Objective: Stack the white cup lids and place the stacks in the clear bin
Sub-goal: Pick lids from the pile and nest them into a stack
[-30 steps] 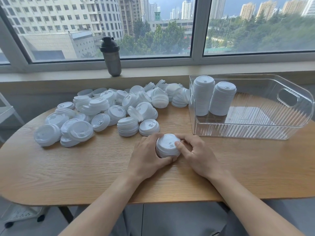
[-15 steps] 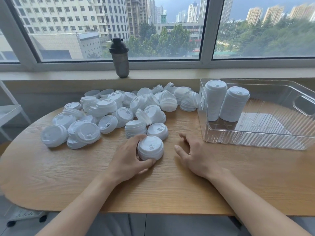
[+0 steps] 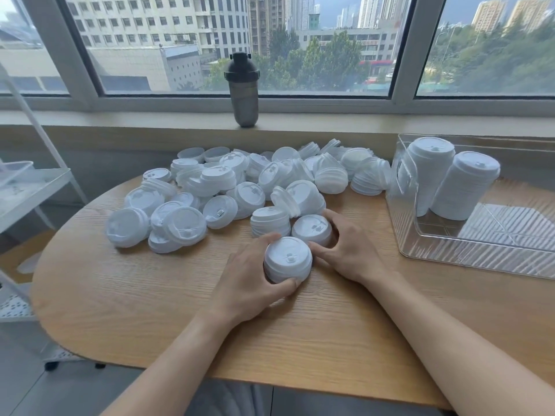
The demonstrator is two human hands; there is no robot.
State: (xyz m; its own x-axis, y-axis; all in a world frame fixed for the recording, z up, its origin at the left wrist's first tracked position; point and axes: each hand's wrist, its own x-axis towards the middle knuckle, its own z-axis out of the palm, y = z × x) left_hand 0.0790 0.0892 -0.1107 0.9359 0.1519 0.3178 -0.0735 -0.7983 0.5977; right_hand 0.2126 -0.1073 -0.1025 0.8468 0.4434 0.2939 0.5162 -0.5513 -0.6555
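My left hand (image 3: 249, 283) grips a short stack of white lids (image 3: 287, 259) standing on the wooden table (image 3: 120, 295). My right hand (image 3: 348, 250) curls round a second short stack (image 3: 312, 229) just behind it, fingers on its far right side and thumb at its near side. A large loose pile of white lids (image 3: 240, 181) spreads over the table behind both hands. The clear bin (image 3: 480, 261) stands at the right and holds two tall lid stacks (image 3: 429, 172), (image 3: 465, 187), both leaning slightly.
A dark shaker bottle (image 3: 244, 88) stands on the windowsill behind the pile. A white metal cart (image 3: 27, 187) is at the left, beside the table's rounded end. Another short lid stack (image 3: 270, 220) sits just left of my right hand's stack.
My left hand slid its short stack left, toward the pile. My right hand let go of that stack, lay open on the table, then closed round the neighbouring stack.
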